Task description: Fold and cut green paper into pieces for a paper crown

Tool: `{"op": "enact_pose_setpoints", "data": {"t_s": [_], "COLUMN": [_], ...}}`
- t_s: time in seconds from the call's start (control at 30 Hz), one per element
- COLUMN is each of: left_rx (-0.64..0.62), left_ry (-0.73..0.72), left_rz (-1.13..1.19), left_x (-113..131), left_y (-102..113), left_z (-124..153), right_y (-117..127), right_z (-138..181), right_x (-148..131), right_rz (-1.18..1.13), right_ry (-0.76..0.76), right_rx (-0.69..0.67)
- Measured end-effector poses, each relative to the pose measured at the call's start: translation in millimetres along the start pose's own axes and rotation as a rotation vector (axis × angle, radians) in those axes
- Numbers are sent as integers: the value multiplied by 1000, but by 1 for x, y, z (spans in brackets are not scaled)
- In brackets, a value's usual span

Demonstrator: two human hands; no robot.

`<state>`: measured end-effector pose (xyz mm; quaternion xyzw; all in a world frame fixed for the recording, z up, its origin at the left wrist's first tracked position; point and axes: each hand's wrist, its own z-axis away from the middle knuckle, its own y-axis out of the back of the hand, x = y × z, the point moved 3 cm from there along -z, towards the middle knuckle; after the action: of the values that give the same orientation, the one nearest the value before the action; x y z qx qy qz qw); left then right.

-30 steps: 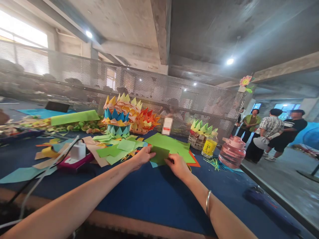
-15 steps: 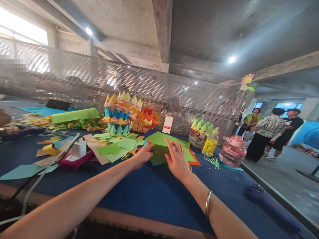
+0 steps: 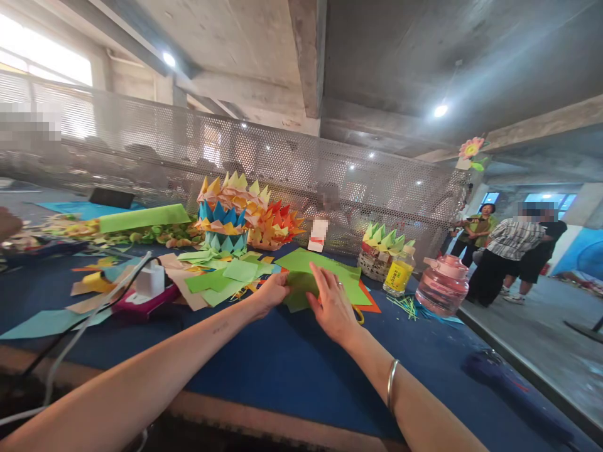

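With both hands out over the blue table (image 3: 282,370), I see the left hand (image 3: 269,294) pinching the left edge of a small green paper piece (image 3: 298,290), fingers closed on it. Right hand (image 3: 333,307) lies flat on the same piece, fingers spread wide, pressing it down. The piece sits on the table, touching the near edge of a larger green sheet (image 3: 325,269). 1 yellow bottle (image 3: 397,274) and 1 pink jug (image 3: 441,286) stand right of it.
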<state>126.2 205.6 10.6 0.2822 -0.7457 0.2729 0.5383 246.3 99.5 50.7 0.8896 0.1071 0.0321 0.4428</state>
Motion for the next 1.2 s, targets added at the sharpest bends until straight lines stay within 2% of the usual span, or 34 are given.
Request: {"op": "enact_pose_setpoints", "data": {"t_s": [0.13, 0.27, 0.5, 0.9, 1.2], "left_rx": [13, 21, 22, 25, -51], "left_ry": [-9, -9, -42, -17, 127], "left_rz": [18, 1, -22, -55, 21], "left_x": [5, 1, 1, -2, 14], "left_y": [0, 0, -3, 2, -2], "left_z": [2, -1, 1, -2, 11], "right_y": [-6, -13, -11, -13, -6], "right_z": [-1, -1, 1, 0, -4], "right_x": [16, 27, 19, 21, 23], "right_rz": [-41, -49, -19, -44, -97], "right_ry": [-138, -202, -197, -183, -168], "right_rx": [26, -66, -141, -160, -128]}}
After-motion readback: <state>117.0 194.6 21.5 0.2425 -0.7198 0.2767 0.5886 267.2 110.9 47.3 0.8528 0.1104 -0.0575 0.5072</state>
